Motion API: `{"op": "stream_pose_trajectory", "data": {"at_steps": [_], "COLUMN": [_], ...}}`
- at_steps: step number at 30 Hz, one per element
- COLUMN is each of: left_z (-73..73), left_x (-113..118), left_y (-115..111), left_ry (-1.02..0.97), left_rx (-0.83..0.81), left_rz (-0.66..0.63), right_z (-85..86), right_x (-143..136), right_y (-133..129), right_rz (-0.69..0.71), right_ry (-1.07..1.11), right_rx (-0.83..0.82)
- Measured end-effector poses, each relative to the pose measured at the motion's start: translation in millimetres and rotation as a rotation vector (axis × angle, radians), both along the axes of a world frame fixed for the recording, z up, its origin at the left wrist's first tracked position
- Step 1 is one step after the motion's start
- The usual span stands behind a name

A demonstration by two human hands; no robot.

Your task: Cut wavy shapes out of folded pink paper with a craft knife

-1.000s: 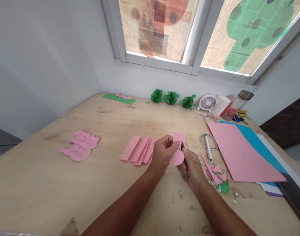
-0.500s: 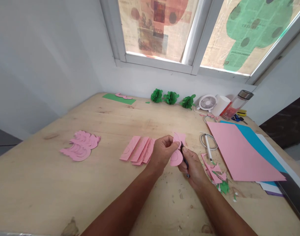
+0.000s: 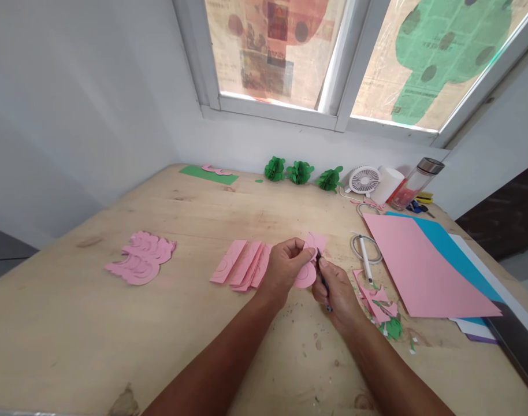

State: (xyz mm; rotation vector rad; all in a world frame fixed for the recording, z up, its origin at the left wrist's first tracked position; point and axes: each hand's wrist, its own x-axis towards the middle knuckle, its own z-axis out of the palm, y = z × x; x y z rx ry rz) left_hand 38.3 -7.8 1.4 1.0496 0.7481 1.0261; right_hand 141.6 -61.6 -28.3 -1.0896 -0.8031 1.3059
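Note:
My left hand (image 3: 287, 266) pinches a pink paper piece (image 3: 306, 277) with drawn curves, its lower end cut to a round lobe. Closed around dark scissors (image 3: 323, 280) is my right hand (image 3: 338, 289); the blades meet the paper just right of my left thumb. Fingers hide part of the scissors' handles. Beside my left wrist lie several overlapping pink strips (image 3: 229, 263) marked with curved lines. Further left rests a pile of cut, scalloped pink shapes (image 3: 142, 257).
Right of my hands are pink and green scraps (image 3: 380, 306), a white pen (image 3: 365, 260) and large coloured sheets (image 3: 428, 266). Along the wall stand green paper ornaments (image 3: 300, 172), a small fan (image 3: 364, 181) and a bottle (image 3: 417, 184). A green strip (image 3: 207, 175) lies at the back left.
The paper has turned slightly in my left hand, its rounded lower end shifting left and partly behind the fingers. The scissors stay at the paper's right edge.

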Motion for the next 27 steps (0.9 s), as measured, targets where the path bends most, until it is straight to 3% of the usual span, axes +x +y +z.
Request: {"op": "stream_pose_trajectory", "data": {"at_steps": [27], "left_z": [4.9], "left_x": [-1.1], "left_y": [-1.2], "left_ry": [-0.039], "left_rx": [-0.057], "left_rz": [-0.028], "right_z": [2.2], "right_x": [-0.8], "right_y": [-0.9], "right_rz": [0.025], "right_ry": [0.028], "right_rx": [0.006]}}
